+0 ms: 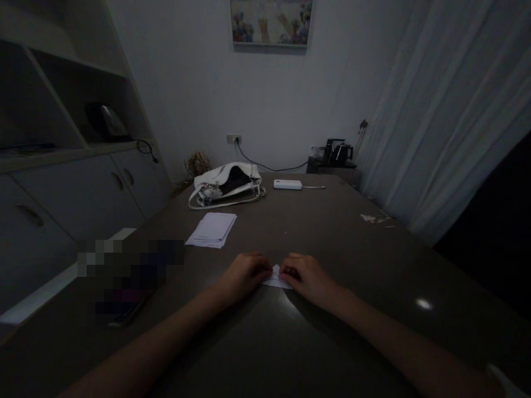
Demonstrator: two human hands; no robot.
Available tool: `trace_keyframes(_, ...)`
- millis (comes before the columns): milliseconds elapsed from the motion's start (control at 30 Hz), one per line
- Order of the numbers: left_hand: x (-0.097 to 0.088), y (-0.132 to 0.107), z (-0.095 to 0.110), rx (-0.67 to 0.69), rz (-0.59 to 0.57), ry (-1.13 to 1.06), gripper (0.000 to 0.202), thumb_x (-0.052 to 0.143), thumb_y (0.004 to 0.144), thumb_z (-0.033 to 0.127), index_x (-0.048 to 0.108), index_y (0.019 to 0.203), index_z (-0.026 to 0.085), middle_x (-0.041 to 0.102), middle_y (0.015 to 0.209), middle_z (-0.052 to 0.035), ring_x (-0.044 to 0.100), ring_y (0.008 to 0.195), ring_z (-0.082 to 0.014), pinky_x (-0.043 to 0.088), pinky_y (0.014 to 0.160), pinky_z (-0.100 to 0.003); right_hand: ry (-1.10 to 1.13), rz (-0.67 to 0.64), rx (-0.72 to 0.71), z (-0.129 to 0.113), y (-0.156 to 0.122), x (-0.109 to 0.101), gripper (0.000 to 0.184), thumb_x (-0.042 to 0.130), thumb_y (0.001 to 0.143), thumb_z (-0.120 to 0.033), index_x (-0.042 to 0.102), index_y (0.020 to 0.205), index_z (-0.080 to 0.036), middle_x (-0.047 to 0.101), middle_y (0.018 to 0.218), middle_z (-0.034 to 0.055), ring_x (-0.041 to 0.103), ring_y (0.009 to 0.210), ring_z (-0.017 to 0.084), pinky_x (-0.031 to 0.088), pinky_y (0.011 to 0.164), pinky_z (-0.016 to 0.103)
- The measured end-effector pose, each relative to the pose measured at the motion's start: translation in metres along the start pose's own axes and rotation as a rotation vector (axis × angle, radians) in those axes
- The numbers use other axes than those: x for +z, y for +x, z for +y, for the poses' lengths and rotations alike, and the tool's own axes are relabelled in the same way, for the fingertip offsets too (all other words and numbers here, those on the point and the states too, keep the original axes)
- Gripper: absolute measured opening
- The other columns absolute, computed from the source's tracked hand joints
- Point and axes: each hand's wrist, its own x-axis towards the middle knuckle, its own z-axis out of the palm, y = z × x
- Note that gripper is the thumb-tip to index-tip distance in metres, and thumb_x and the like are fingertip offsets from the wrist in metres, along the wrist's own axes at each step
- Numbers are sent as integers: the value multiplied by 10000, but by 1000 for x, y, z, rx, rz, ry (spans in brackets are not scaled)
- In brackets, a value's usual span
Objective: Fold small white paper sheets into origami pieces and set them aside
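Note:
A small folded piece of white paper (277,281) lies on the dark table between my hands, its pointed top facing away from me. My left hand (245,276) pinches its left side, fingers curled together. On the right side, my right hand (306,277) grips the paper between thumb and curled fingers. The fingers cover both side edges, so the finer folds are hidden. Farther off to the left rests a stack of white paper sheets (213,228), apart from both hands.
A white handbag (228,182) stands open at the table's far left, with a white power bank (287,184) and short cable beside it. Paper scraps (373,219) lie near the right edge. A blurred-out object covers the left edge. A kettle (107,122) sits on the shelf.

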Motion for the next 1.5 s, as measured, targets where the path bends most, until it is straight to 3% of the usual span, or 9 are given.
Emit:
trace_keyframes(267,5,3,-2,-111,88,-2,101,593,768,207,636,836,145,578,784,-36,540,704,-142,391,614,-223,-21,1,64,-3,0,-1,89,593,779,-110,563,837,-170,548,814,23,517,783,133,393,703,246)
trace_keyframes(500,3,0,-11,-165,108,42,132,623,748,243,644,856,169,593,820,-47,544,792,-182,405,672,-267,-72,-46,127,2,-4,-9,107,635,764,-163,553,833,-175,547,851,28,508,794,139,383,704,253)
trace_keyframes(667,-1,0,-9,-79,87,38,98,587,770,200,636,850,173,590,843,-46,533,828,-181,401,717,-274,-58,-36,44,-1,-3,-11,103,612,769,-114,592,843,-183,545,860,20,512,808,133,381,703,242)
trace_keyframes(833,0,1,-3,-22,72,57,135,531,771,103,646,769,173,567,828,-41,524,837,-169,388,712,-245,-57,-83,-92,-5,-2,-11,273,532,818,-75,670,957,-265,554,918,27,511,863,135,379,752,253)
trace_keyframes(1100,3,1,-7,-17,67,26,150,526,760,81,643,772,174,587,786,-30,525,799,-165,377,697,-241,-111,-110,-40,-1,-3,-12,338,520,815,-89,681,1000,-320,547,886,35,514,801,132,380,699,245)
trace_keyframes(1500,1,0,-7,-42,51,44,155,521,774,90,642,802,181,584,789,-26,525,793,-160,381,684,-239,-296,-250,28,-12,-14,-52,399,478,776,-33,722,897,-325,603,852,47,535,788,162,358,680,263)
